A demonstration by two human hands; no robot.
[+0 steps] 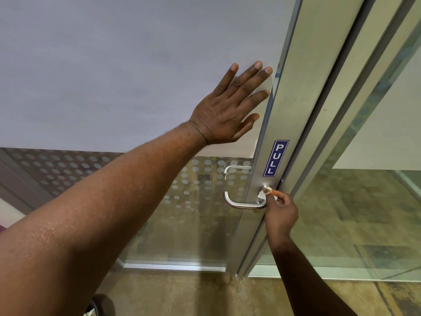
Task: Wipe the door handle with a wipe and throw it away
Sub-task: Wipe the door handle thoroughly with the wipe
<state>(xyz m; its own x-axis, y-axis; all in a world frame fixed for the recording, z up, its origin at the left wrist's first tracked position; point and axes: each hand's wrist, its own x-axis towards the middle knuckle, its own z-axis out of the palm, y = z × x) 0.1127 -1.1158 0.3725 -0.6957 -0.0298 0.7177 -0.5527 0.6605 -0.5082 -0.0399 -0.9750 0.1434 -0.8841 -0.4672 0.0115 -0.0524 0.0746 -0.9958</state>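
Right hand (281, 210) pinches a small white wipe (264, 196), mostly hidden under thumb and fingertips, only a scrap showing. Wipe is pressed on the round base of the door handle (241, 204), where the lever meets the metal door frame (284, 124). The lever's free end curves left, bare, no wipe on it. Just above the contact point sits the blue PULL sign (276, 158).

Left hand (230, 110) is open, flat, fingers spread, holding nothing, palm against the frosted glass panel (114, 65) near the frame edge, well above the handle. Looks like bracing so the door doesn't swing under wiping pressure.

Through the clear lower glass a second handle (234, 168) on the far side is visible, untouched. Floor (182, 293) below, no bin in view.

Step judged: wiping, at the pivot end; the lever itself likely still to cover.

To do it well: keep the flat left hand firm so the door stays put; wrap the wipe round the bar rather than dabbing one face; slide it from the base along the lever to the curved tip, catching the underside and back; keep the pinch tight since the wipe is small and could slip out. Bin location can't tell from here.
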